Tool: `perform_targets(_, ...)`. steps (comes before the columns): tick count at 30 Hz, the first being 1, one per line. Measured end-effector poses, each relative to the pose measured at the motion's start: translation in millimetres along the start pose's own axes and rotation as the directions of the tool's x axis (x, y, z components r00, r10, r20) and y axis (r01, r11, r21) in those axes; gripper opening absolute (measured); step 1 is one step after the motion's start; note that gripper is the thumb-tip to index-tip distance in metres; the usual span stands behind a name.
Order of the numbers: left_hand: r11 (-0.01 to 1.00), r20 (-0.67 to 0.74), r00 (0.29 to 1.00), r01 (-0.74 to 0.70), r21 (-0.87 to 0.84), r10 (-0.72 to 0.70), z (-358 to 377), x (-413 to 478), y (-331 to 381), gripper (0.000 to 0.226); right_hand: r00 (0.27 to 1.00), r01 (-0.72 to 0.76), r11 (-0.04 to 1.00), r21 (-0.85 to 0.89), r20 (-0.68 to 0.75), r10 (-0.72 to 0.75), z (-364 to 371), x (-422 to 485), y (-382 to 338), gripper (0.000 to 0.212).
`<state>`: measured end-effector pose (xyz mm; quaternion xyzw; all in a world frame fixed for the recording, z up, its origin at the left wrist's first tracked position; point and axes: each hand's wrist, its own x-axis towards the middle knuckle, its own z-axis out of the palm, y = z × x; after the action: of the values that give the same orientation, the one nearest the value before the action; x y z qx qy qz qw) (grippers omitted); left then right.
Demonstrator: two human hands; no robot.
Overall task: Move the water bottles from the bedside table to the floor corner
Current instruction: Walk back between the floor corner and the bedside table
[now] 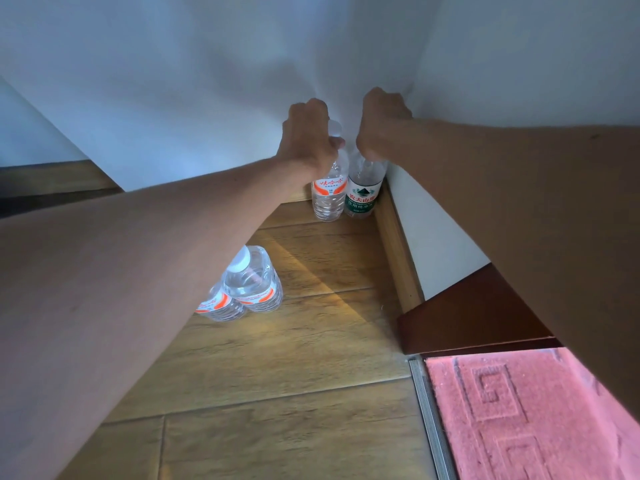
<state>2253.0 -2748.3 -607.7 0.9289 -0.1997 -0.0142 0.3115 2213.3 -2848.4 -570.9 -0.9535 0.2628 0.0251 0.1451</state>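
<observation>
In the floor corner stand two clear water bottles side by side. My left hand [308,136] grips the neck of the red-and-white labelled bottle [329,192]. My right hand [379,123] is closed over the top of the green-labelled bottle [363,192], which sits against the right wall. Both bottles rest upright on the wooden floor [277,358]. Nearer to me, two more red-labelled bottles [251,285] stand together on the floor, partly hidden behind my left forearm.
White walls meet at the corner, edged by a wooden skirting board [398,258]. A dark red-brown furniture edge [467,313] juts in at right. A pink patterned mat [519,417] lies behind a metal threshold strip [429,420].
</observation>
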Motion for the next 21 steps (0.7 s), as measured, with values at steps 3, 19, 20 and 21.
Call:
perform_targets(3, 0.999, 0.008, 1.0, 0.001, -0.044, -0.001, -2.8, 0.7, 1.1, 0.041, 1.0, -0.011, 1.0, -0.02, 0.015, 0.011, 0.0, 2.5, 0.8, 0.05)
perform_targets(19, 0.995, 0.154, 0.986, -0.048, -0.091, 0.062, -52.5, -18.3, -20.6, 0.043, 0.996, -0.006, 0.999, 0.038, -0.086, 0.009, 3.5, -12.6, -11.2, 0.063)
perform_targets(20, 0.995, 0.152, 0.985, -0.064, -0.074, 0.075, -61.9, -22.2, -23.8, 0.038, 0.994, 0.014, 1.0, -0.008, -0.108, -0.015, 3.1, -16.6, -13.0, 0.065)
perform_targets(21, 0.995, 0.153, 0.984, -0.087, -0.052, 0.094, -71.7, -27.2, -27.0, 0.034, 0.991, 0.039, 0.998, -0.058, -0.125, -0.046, 2.6, -20.8, -15.7, 0.066)
